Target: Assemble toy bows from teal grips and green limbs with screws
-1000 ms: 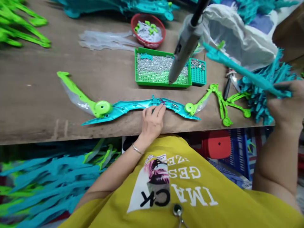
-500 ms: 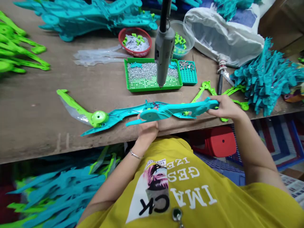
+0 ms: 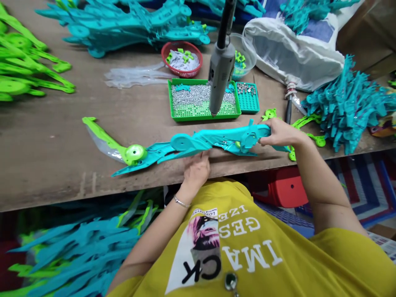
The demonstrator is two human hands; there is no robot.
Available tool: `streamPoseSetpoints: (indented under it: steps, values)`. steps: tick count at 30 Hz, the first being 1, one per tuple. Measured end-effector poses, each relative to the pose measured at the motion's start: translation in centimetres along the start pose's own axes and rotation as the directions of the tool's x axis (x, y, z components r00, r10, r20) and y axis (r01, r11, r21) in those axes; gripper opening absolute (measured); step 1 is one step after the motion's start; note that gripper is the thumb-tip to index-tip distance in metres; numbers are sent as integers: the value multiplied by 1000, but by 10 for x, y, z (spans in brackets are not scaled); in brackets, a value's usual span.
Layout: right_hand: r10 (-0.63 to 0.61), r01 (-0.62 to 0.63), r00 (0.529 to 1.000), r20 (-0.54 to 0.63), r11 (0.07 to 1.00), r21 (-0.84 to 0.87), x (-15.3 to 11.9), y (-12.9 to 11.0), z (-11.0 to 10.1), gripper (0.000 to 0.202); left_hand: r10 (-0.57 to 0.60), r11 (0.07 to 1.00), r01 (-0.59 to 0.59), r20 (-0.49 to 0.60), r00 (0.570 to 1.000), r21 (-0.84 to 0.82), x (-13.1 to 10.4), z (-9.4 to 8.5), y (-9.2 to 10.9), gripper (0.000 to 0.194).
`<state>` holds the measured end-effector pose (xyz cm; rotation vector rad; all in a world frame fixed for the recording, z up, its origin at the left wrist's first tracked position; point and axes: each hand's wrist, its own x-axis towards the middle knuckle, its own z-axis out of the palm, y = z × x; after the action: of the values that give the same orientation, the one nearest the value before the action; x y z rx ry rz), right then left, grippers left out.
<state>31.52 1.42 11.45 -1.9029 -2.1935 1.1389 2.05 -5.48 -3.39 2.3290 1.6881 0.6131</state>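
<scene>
since half a second ago the teal cover piece [image 3: 216,138] has come lower and now lies along the right half of the toy bow body [image 3: 154,152] at the worktop [image 3: 46,148] front edge. right hand [image 3: 278,133] fingers stay wrapped around the cover's right end; left hand [image 3: 196,167] rests under its middle, fingers loosely curled against it. the hanging electric screwdriver [image 3: 221,74] dangles just behind, before the green screw tray [image 3: 202,101]. a teal parts pile [image 3: 346,103] crowds the right. the bow is teal with a lime-green limb [image 3: 107,138] and round hub.
</scene>
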Motion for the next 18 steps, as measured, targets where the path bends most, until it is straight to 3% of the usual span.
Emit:
streamPoseSetpoints:
  steps: [4,11,14,18]
  values:
    - [134,-143,976,170,989,38,0,7,0,9,-24,1000,23,21,1000,3,0,3,-2,38]
    - [181,-189,977,111,980,66,9,14,-1,13,16,1000,-16,-19,1000,-18,3,-5,3,44]
    - [158,-161,980,119,987,13,8,0,-5,16,13,1000,-13,-2,1000,9,1,-4,7,44]
    - [-12,-8,990,140,990,138,15,-50,-1,25,83,996,-84,28,996,29,-2,-4,10,45]
